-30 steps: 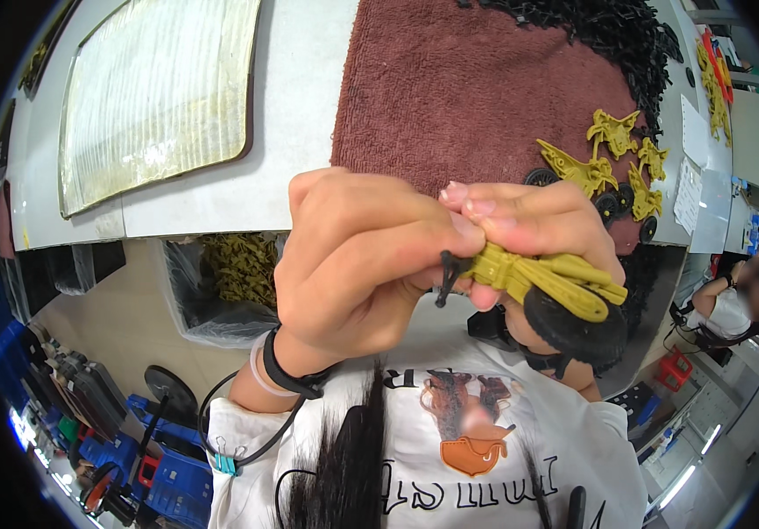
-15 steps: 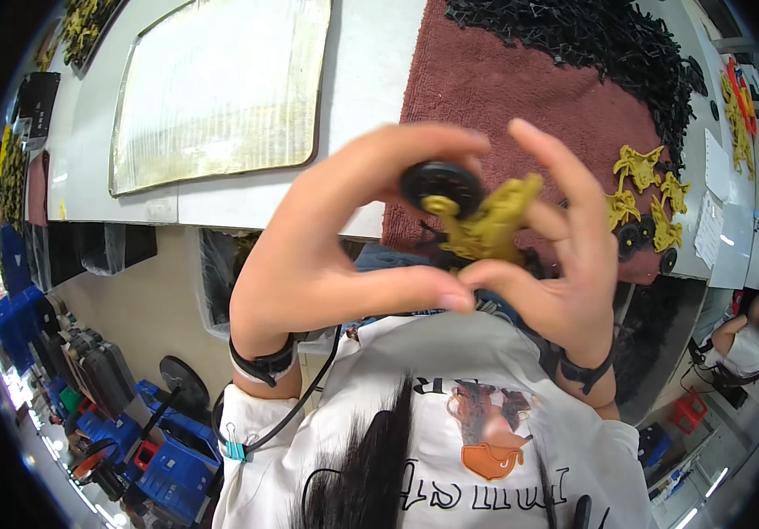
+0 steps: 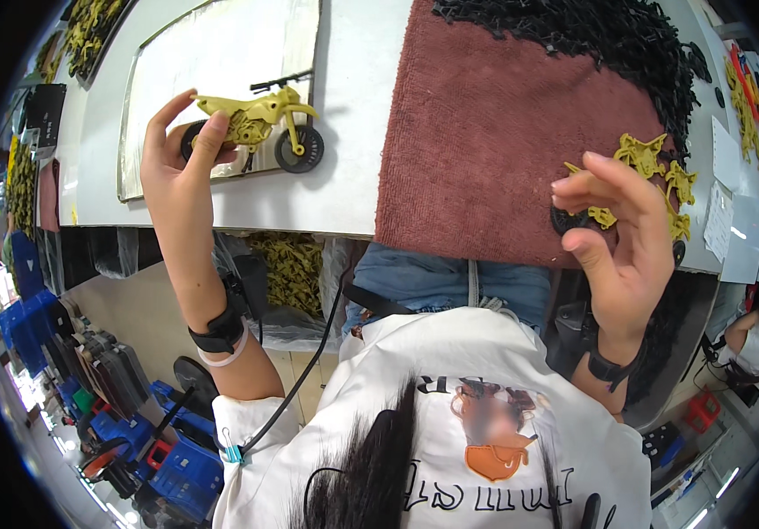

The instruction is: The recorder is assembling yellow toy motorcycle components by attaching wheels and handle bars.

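At the left, my left hand [image 3: 178, 167] is closed on the rear part of a toy motorcycle [image 3: 260, 113]. It has a yellow-green body, black wheels and black handlebars, and is held upright over the pale flat board [image 3: 163, 79]. My right hand [image 3: 633, 238] is by the right edge of the brown-red towel [image 3: 476, 132], its fingers curved and the thumb apart. A black toy wheel [image 3: 566, 219] shows beside its fingertips, with a yellow-green toy part [image 3: 602, 217] next to it. More yellow-green motorcycle parts [image 3: 640, 155] lie just beyond that hand, partly hidden by it.
A heap of small black parts [image 3: 573, 48] covers the towel's far right corner. White papers [image 3: 720, 212] lie on the table at the right. Below the table's front edge is a bag of yellow-green parts [image 3: 291, 269]. A black cable [image 3: 313, 361] runs by my left arm.
My hands, which were together around the motorcycle in front of me, have parted. The left has carried it left over the board; the right has moved right and lower, to the parts.
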{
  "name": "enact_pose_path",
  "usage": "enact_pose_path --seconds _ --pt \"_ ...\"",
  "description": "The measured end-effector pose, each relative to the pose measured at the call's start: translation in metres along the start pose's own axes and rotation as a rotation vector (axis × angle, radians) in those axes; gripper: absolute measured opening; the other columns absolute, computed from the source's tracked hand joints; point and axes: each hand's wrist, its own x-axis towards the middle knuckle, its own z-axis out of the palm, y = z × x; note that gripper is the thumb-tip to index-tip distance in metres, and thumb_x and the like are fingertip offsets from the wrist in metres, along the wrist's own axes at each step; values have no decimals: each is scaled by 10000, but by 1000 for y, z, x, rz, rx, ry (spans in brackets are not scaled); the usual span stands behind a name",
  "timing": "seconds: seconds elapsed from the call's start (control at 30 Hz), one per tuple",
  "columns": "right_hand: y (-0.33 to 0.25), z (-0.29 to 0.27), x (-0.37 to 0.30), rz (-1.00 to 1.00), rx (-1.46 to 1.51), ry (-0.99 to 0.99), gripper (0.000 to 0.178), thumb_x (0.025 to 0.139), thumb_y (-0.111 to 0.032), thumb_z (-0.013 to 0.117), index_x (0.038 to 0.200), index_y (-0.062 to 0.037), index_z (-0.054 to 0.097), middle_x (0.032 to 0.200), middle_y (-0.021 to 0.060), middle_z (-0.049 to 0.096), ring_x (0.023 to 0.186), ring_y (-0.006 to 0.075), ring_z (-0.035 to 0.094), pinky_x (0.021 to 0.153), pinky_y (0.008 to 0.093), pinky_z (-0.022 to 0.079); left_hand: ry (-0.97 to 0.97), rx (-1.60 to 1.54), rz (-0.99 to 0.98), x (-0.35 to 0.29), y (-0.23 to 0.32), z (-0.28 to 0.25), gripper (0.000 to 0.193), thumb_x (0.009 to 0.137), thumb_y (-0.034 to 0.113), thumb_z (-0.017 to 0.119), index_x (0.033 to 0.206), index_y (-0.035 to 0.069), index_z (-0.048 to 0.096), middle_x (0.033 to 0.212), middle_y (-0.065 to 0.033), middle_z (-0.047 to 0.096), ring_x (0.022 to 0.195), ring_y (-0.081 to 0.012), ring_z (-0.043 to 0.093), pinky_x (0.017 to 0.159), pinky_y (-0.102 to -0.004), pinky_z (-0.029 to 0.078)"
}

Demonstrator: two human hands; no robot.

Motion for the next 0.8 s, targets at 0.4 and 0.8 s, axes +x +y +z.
enact_pose_path --seconds 0.4,0.8 --pt "2 -42 -9 39 -513 -53 368 686 -36 720 1048 -41 654 1072 100 631 1016 277 579 886 352 436 -197 667 459 -4 -3 13 344 967 175 517 1300 91 539 1376 -101 488 1297 -241 440 1067 -375 349" --pt "22 -19 -16 -71 -583 -58 243 690 -48 693 930 -62 660 1039 72 588 985 291 546 859 389 414 -471 574 417 12 19 -9 349 936 74 488 1280 28 525 1362 -126 498 1300 -249 438 1094 -385 306"
